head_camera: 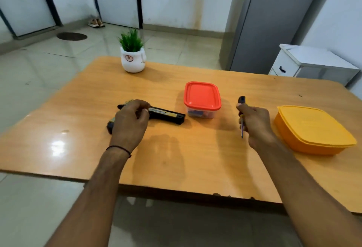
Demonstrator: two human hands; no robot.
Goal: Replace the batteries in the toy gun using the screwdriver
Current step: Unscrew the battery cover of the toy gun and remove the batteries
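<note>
The left hand (130, 119) curls its fingers over the gun (166, 114) lying on the table (195, 158), apparently steadying it, while the right hand (254, 123) grips the screwdriver (242, 117) tip-down, apart, ready for the screw.

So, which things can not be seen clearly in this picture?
- Toy gun: the left hand covers its grip and middle, so no battery cover or screw shows.
- Screwdriver: the right hand hides most of the handle; the tip is too small to tell its type.
- Red-lidded box: contents blurred.
- Yellow box: opaque, contents hidden.
</note>
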